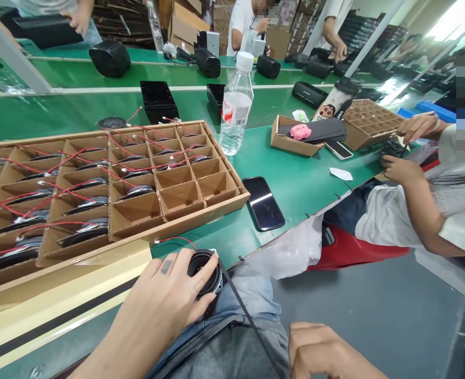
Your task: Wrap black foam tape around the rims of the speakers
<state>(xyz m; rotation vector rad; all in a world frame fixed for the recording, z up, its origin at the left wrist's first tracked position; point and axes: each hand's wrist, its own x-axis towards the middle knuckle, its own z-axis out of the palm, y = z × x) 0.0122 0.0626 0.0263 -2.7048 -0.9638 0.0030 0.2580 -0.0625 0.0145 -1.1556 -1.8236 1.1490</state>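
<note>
A round black speaker driver with a metal frame is grasped by the left hand, with the fingers clenched over its rim; it is held just beyond the near edge of a large tan corrugated-cardboard divided tray, and a thin red wire is trailed from it toward that edge. The right hand is loosely curled at the lower edge of the view, to the right of the tray; nothing is seen in it, but whether it is empty cannot be told, as the palm is hidden.

The tray's left compartments are filled with similar black speaker drivers, one to a cell, apparently so that they are kept apart and their red wires are left reachable; the cells at its near right corner are seen unfilled. A black smartphone is laid flat to the right of the tray, and a clear plastic water bottle is stood beside its far right corner. Farther right, a small brown cardboard box is seen holding flat black strips and a pink toy. Beyond the tray, black speaker enclosures are set along a green conveyor belt.
</note>
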